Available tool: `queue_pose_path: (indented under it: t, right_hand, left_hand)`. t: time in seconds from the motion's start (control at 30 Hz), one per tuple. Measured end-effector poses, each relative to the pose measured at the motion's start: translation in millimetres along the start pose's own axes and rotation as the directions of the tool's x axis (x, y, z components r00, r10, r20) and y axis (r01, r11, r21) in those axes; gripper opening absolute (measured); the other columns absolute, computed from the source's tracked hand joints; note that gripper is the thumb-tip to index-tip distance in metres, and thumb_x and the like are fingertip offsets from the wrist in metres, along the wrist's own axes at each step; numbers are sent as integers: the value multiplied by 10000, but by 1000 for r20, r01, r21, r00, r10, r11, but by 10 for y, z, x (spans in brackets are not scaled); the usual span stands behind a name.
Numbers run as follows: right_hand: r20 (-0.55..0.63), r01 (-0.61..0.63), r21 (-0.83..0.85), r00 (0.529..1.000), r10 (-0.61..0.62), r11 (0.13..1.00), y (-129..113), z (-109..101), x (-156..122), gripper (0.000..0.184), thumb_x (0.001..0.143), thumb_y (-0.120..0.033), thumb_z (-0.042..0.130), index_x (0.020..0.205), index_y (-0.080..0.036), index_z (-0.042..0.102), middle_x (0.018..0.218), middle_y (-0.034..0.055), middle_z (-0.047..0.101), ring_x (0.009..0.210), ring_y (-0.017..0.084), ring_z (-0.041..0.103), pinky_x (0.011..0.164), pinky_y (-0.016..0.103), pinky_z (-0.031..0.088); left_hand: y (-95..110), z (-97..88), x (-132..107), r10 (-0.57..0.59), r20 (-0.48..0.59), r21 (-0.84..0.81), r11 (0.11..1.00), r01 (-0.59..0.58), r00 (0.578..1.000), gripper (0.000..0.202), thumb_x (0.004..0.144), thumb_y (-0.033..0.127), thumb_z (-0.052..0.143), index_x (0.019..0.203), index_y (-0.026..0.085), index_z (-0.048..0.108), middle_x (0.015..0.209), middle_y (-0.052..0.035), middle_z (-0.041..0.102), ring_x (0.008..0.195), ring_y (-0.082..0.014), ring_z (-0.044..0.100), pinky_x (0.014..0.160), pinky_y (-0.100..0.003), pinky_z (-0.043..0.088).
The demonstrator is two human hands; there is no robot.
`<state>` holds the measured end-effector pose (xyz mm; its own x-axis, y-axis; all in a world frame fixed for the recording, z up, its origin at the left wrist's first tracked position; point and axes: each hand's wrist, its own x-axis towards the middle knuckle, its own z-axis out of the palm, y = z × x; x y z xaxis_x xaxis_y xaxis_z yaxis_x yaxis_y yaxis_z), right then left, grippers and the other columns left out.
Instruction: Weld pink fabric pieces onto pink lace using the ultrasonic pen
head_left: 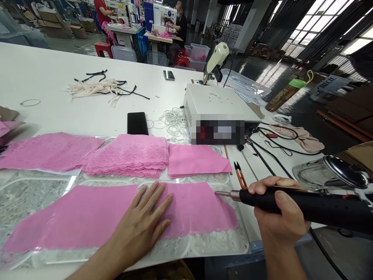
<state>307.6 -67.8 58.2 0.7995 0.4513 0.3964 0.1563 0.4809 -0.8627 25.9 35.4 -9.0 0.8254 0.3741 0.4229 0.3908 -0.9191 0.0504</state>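
We observe the left hand (pixel 142 224) spread flat on pink fabric (pixel 195 210) — right hand (pixel 281 216), at four o'clock, gripping a black tool (pixel 328 208).

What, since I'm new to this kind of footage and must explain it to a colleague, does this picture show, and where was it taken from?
There is no robot here: one person works with bare hands, and the single picture comes from a camera worn on their head, looking forward and down. The left hand lies flat, fingers spread, on pink fabric. The right hand grips a thick black tool; its narrow metal tip points at the fabric's right edge, though I cannot tell whether they touch. Beyond on the white table are a stack of pink lace, plain pink pieces, a phone, and a pale metal box.
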Motion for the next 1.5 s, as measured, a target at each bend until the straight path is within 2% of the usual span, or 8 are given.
queue_pose_path:
  t: [0.23,0.53,0.8,1.1,1.37,1.5]
  right_hand:
    - [-16,-1,2,1000,1,1000,-7,19,-3,165,647,-228,649,785,-195,566,718,-13,560,538,121,526,484,304,499]
    - [61,14,-3,998,-14,1000,-1,10,2,141,705,-224,667,788,-205,554,722,-16,565,552,122,544,512,305,506]
    - [-22,22,-6,1000,-22,1000,-146,-177,-33,175,669,-255,686,802,-203,587,725,-10,570,534,120,524,474,299,484]
    - [6,55,-15,998,-55,998,-156,-215,-80,160,693,-236,679,839,-213,617,734,-3,597,539,132,533,476,319,499]
    - [88,56,-15,995,-54,998,-142,-232,-74,108,742,-233,676,824,-224,606,738,-15,589,558,131,552,505,320,521]
    - [17,52,-11,998,-52,999,-201,-300,-84,137,723,-237,679,843,-223,615,741,-12,590,556,128,544,495,306,516]
  left_hand:
    - [-7,-7,3,7,28,8,1000,-8,1000,431,1002,336,483,1402,188,547,1483,-153,491,1376,-340,460,1136,-526,356]
    - [-25,-3,7,15,10,-1,1000,-15,1000,433,1013,361,459,1408,202,537,1487,-135,494,1408,-320,428,1169,-510,331]
    - [-41,12,5,40,-1,7,999,-40,999,431,1015,368,457,1400,194,543,1472,-144,507,1411,-324,421,1175,-511,306]
    - [-49,9,7,41,7,17,999,-41,999,425,1011,351,458,1398,195,538,1483,-146,494,1400,-327,435,1163,-508,319]
    - [-66,20,17,65,3,40,997,-65,998,446,1017,370,442,1407,171,526,1495,-157,472,1400,-341,427,1167,-500,284]
    - [-78,19,24,84,-3,46,995,-84,996,455,1019,379,438,1411,163,519,1493,-164,469,1403,-342,419,1177,-490,257]
